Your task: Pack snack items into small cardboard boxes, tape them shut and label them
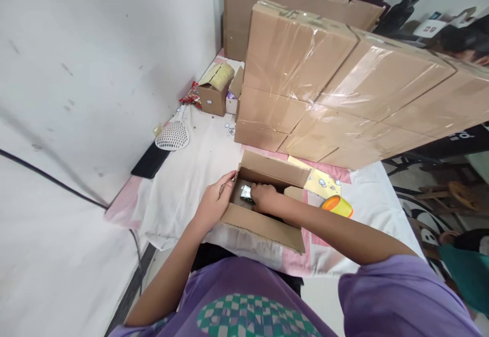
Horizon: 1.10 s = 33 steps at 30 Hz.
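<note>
An open cardboard box with its flaps spread lies in front of me on the cloth-covered table. My left hand is closed on the box's left end, its fingers along the rim. Inside the box is my right hand, with its fingers curled beside a small dark packet that has a shiny, light face. The fingertips of this hand are partly hidden, and the packet seems to be at them. A yellow roll with an orange inside lies right of the box, beyond my right forearm.
A tall taped cardboard panel stands behind the box. At the left by the wall are a white perforated swatter-like thing and a black flat object. A small carton stands further back. Yellow paper lies near the panel.
</note>
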Each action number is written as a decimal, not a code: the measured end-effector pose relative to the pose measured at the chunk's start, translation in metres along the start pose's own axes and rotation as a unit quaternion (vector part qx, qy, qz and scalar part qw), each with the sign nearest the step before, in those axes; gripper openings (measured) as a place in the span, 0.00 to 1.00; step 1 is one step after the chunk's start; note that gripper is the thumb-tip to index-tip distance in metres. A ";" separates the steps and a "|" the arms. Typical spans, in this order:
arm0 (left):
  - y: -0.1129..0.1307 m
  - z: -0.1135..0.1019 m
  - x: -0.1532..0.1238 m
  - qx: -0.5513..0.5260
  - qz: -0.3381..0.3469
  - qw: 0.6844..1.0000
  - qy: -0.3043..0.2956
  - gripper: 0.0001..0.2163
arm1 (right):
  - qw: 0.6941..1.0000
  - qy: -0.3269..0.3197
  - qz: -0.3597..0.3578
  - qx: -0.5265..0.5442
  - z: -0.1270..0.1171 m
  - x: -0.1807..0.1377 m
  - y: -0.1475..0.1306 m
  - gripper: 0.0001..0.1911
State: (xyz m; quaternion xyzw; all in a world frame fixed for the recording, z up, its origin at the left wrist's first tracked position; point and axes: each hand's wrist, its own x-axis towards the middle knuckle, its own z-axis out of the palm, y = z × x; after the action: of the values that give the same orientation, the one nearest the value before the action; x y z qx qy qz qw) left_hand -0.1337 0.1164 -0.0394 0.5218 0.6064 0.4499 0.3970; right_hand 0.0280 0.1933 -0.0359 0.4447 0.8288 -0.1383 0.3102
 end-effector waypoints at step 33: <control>-0.005 0.013 -0.008 -0.045 -0.019 0.998 0.034 0.18 | 0.998 0.038 0.007 -0.042 0.004 -0.021 0.024 0.22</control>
State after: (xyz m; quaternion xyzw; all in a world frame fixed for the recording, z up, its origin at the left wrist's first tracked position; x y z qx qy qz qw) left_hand -0.1213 0.1095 -0.0482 0.4763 0.6082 0.4870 0.4076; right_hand 0.0577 0.1908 -0.0247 0.4420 0.8417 -0.0841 0.2985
